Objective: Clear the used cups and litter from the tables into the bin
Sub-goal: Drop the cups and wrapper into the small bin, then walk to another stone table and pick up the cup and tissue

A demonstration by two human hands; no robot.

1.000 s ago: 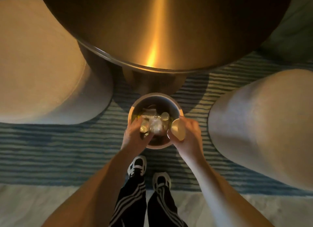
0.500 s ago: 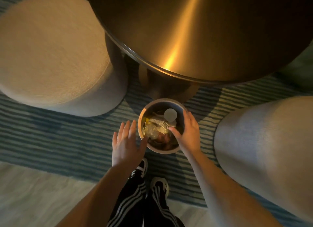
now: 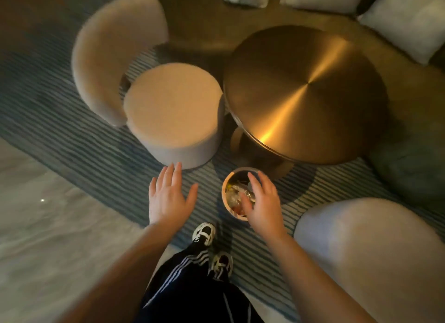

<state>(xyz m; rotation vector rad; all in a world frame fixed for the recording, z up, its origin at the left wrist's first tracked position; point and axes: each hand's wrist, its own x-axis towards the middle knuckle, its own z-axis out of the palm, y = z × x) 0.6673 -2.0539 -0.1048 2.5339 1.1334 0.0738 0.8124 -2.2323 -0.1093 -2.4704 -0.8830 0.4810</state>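
A small round bin (image 3: 227, 178) stands on the striped rug in front of the round brass table (image 3: 305, 94). Cups and crumpled litter (image 3: 234, 195) lie inside the bin. My right hand (image 3: 262, 204) hovers over the bin's right half with fingers spread and holds nothing. My left hand (image 3: 168, 197) is open, palm down, above the rug to the left of the bin, apart from it. The brass tabletop shows nothing on it.
A beige round chair (image 3: 173, 108) with a curved back stands left of the table. A pale rounded seat (image 3: 368, 253) is at the lower right. Pale cushions (image 3: 404, 19) lie at the top right. Stone floor (image 3: 48, 226) borders the rug on the left. My feet (image 3: 212, 245) stand just before the bin.
The view has pulled up and back, so the whole table and chair show. Both hands have let go of the cups into the bin and lifted away; the left hand moved left.
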